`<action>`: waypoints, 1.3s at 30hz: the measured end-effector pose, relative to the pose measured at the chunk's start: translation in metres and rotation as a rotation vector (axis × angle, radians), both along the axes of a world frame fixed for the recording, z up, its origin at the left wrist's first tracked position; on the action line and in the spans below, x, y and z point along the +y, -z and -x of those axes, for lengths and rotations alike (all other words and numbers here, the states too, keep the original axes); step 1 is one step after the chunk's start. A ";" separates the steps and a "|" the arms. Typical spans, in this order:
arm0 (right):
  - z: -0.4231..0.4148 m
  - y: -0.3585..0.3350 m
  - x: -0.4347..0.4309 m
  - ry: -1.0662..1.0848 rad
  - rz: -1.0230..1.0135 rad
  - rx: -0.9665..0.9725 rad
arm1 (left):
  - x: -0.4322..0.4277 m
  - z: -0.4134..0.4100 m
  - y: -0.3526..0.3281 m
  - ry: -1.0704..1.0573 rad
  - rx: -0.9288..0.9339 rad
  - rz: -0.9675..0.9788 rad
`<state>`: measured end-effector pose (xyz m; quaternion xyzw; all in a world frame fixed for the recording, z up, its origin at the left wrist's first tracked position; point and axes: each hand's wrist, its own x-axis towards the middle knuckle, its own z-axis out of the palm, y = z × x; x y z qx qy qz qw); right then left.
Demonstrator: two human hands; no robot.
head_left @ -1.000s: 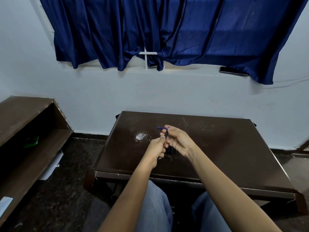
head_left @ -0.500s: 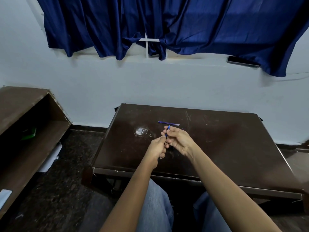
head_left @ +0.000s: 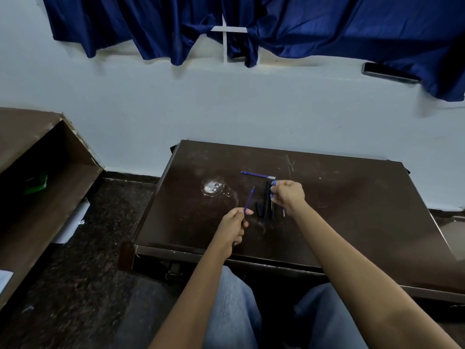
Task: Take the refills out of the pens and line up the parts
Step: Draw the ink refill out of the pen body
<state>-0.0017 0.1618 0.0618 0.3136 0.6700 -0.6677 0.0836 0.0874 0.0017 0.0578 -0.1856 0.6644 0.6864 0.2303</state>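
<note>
My left hand (head_left: 232,224) pinches a thin blue refill (head_left: 249,199) that points up and away from me. My right hand (head_left: 288,196) is to its right, fingers closed around a black pen barrel (head_left: 266,197) that stands lengthwise on the dark brown table (head_left: 352,217). Short black pen parts (head_left: 259,210) lie beside the barrel, and a small metal tip piece (head_left: 283,212) shows under my right wrist. Another blue refill (head_left: 258,175) lies crosswise on the table just beyond both hands.
A round shiny mark (head_left: 213,187) is on the table left of the parts. A brown open shelf (head_left: 45,177) stands at the left with a green item inside. A blue curtain (head_left: 251,23) hangs above, and a phone (head_left: 388,73) rests on the sill.
My hands were together on one pen; they have moved apart. The left hand now holds the pulled-out refill, the right hand holds the black barrel down at the table. The camera tilted downward.
</note>
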 end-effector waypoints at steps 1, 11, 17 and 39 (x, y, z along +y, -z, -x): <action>0.000 0.011 0.001 -0.059 -0.158 -0.024 | 0.000 0.001 0.003 -0.006 -0.012 0.000; -0.006 0.061 -0.013 -0.350 -0.668 -0.003 | -0.002 0.013 0.027 -0.032 -0.072 0.002; -0.001 0.066 -0.015 -0.360 -0.703 0.019 | -0.002 0.017 0.036 -0.036 -0.077 -0.007; 0.082 0.030 -0.007 -0.457 -0.616 0.186 | 0.009 0.032 0.061 -0.178 -0.075 -0.132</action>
